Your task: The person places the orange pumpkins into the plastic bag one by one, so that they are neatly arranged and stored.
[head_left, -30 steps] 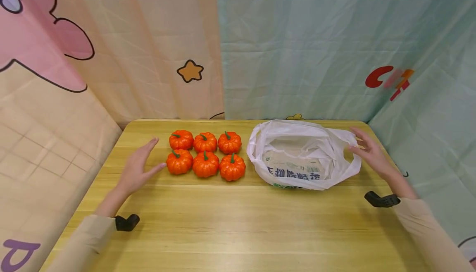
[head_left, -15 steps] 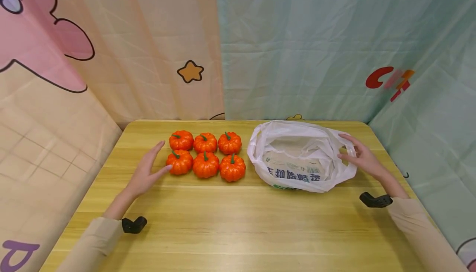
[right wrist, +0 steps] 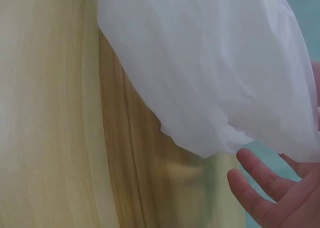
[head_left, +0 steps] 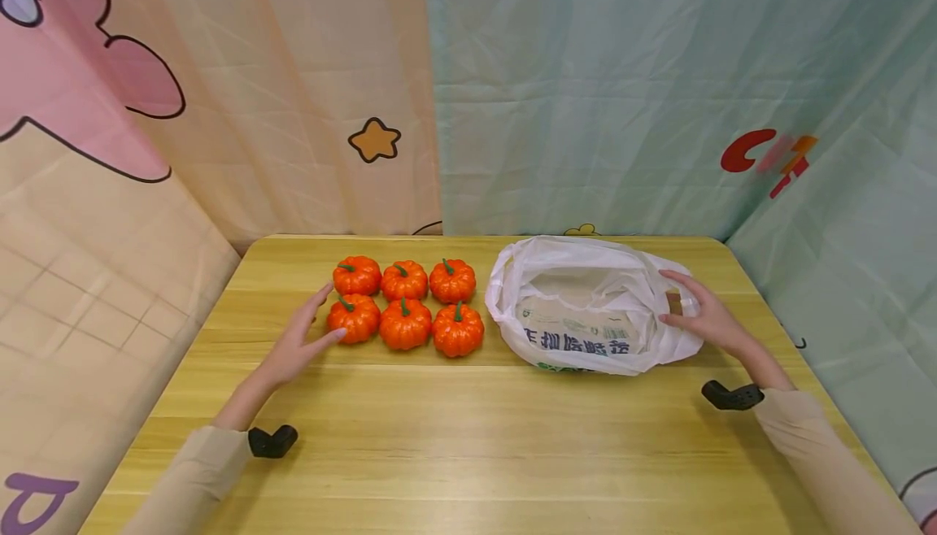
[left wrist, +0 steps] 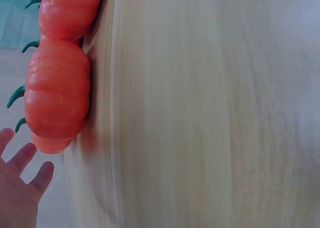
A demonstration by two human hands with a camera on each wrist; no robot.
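The left hand (head_left: 296,348) is held open, thumb and fingers spread, just beside the leftmost of six glossy orange ribbed pumpkins (head_left: 405,326) with green stems, which are arranged in two rows of three. The right hand (head_left: 713,319), its fingers also parted, is placed at the right end of a wide-mouthed white plastic bag (head_left: 586,254). Pumpkins and bag are borne by a pale wooden worktop (head_left: 476,437).

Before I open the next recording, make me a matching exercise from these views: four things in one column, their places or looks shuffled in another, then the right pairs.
1. Left hand
2. Right hand
3. Pumpkins
4. Plastic bag

A. White, with printed characters
B. By the bag's handle end
C. Orange, in two rows of three
D. At the left end of the pumpkin rows

Pairs: 1-D, 2-B, 3-C, 4-A
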